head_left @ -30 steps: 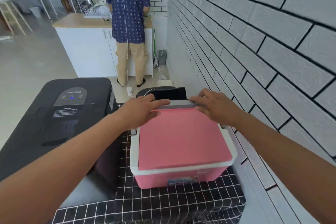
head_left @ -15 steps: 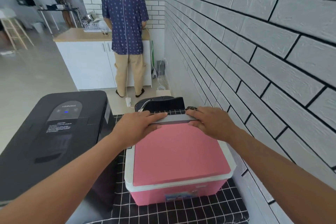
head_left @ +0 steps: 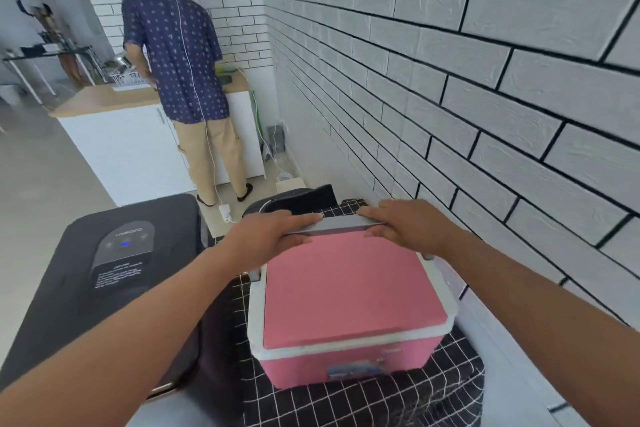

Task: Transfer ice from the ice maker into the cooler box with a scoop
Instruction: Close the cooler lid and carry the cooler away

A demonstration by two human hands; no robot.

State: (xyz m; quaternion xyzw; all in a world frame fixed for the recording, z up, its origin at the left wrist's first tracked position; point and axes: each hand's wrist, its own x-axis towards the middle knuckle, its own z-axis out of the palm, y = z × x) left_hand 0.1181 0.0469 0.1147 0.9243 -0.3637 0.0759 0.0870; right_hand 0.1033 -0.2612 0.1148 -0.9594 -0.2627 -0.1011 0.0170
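The pink cooler box with a white rim stands closed on a black checked cloth. Its grey handle lies across the far edge of the lid. My left hand grips the handle's left end, and my right hand grips its right end. The black ice maker stands to the left of the cooler with its lid shut and a blue light on its panel. No scoop shows in the view.
A white brick wall runs close along the right. A black object lies just beyond the cooler. Farther off, a person stands with their back to me at a white counter.
My view has tilted up and shifted. Both hands stay on the grey handle at the lid's far edge; the cooler sits closed as before.
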